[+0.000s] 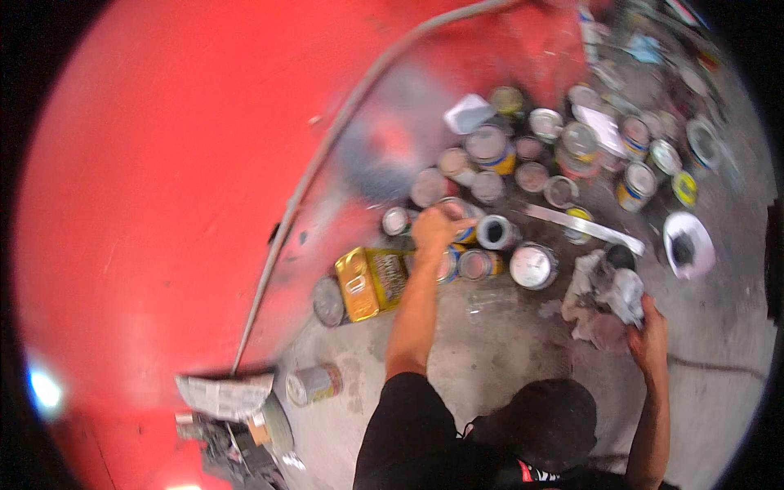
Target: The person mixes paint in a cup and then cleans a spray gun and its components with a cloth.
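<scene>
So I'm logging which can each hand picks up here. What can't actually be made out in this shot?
- Head view: the can under the left hand; the hand covers it and motion blur smears it.
- The right hand clutches a grey rag; anything inside the folds is hidden.
- Far cans near the upper rim: too small and bent by the fisheye.
- Yellow tin: its print is blurred.

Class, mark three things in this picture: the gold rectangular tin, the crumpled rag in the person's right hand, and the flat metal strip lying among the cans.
gold rectangular tin (369, 282), head view, middle of its top face
crumpled rag (622, 291), head view, its pale bunched part
flat metal strip (584, 228), head view, mid-length
</scene>
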`<state>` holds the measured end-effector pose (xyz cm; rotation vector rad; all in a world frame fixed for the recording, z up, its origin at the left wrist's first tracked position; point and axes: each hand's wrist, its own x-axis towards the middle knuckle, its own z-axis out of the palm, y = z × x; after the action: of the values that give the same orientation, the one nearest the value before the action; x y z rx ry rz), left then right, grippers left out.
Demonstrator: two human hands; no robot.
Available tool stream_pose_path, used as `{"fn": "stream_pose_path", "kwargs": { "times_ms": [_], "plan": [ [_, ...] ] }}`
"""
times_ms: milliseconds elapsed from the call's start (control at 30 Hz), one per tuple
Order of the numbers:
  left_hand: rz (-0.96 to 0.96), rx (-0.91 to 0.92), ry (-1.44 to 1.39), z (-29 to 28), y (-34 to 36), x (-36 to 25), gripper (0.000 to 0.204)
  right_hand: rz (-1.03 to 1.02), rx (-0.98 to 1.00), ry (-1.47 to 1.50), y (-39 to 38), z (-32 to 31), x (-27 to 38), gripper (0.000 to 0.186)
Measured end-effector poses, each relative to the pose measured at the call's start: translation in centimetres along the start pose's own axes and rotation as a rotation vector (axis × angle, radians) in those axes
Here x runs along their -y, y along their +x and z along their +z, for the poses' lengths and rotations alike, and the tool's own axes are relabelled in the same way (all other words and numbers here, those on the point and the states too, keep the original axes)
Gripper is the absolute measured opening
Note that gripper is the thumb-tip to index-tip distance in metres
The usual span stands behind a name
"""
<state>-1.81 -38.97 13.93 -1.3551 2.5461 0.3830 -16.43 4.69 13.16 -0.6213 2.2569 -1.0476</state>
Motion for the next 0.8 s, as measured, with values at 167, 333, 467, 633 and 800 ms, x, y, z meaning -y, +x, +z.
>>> {"fn": "stream_pose_path", "kwargs": {
  "times_ms": [167, 333, 467, 633, 800],
  "plan": [
    [0.226, -0.576, 0.340, 2.2, -0.1, 3.6, 0.064, -0.003, -0.073, 0.041, -0.1, -2.5, 2.5, 0.051],
    [0.264, -0.495, 0.152, 2.5, -0.1, 3.1, 0.052, -0.027, -0.237, 0.047, -0.5, -4.2, 0.8, 0.050],
    [0.274, -0.721, -0.125, -0.3, -3.3, 0.3, 0.042, -0.037, -0.204, 0.261, -0.8, -2.9, 0.8, 0.054],
    [0.463, 0.290, -1.367, 3.7, -15.4, -10.9, 0.042, 0.009, -0.022, 0.626, -1.5, -0.7, 2.5, 0.060],
    [0.041, 0.785, -1.869, 8.4, -22.6, -19.5, 0.050, -0.349, -0.370, -0.039, -3.4, 2.0, 6.3, 0.066]
  ]
}}
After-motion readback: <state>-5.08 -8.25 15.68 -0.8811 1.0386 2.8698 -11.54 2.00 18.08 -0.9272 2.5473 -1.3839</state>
